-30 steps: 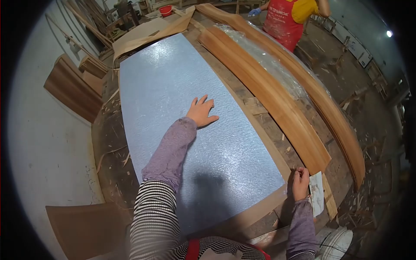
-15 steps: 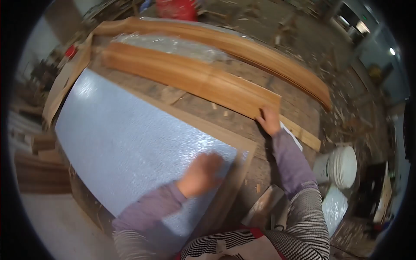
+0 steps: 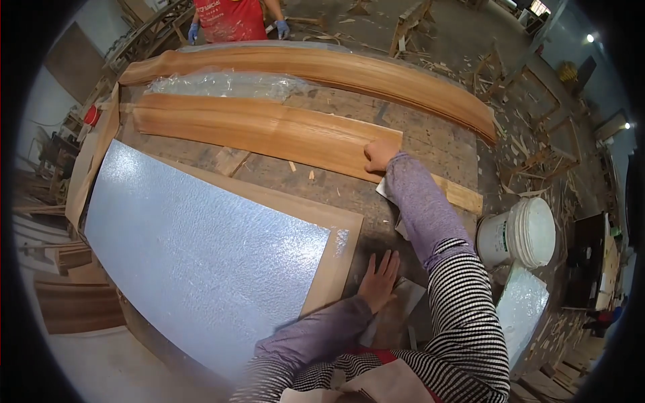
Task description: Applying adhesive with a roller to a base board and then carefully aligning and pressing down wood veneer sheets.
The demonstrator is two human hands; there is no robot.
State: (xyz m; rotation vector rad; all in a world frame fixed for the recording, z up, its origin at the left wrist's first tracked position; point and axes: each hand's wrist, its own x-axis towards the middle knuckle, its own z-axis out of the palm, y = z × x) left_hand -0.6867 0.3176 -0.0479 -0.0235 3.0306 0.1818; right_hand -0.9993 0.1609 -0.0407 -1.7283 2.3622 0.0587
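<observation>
A long orange-brown wood veneer strip point(image 3: 262, 131) lies across the workbench. My right hand point(image 3: 381, 155) is on its right end, fingers curled in and closed against the wood; the fingers' undersides are hidden. My left hand point(image 3: 379, 281) lies palm down near the bench's front, fingers spread and holding nothing. Left of it is a large sheet with a glossy, wet-looking bluish-white surface point(image 3: 201, 248). Beneath that sheet a brown board point(image 3: 349, 232) sticks out along the far and right edges. White scraps point(image 3: 383, 189) show beside my right forearm.
A stack of long veneer strips point(image 3: 322, 67) runs along the far edge, with clear plastic film point(image 3: 228, 84) before it. A light batten point(image 3: 460, 195) and a white bucket point(image 3: 517, 235) are at right. A person in a red apron point(image 3: 232, 20) and blue gloves stands beyond.
My left hand has moved right, from over the bluish-white sheet to the bench beside it. My right hand stays at the veneer strip's end. The whole view has shifted, bringing the other person further in.
</observation>
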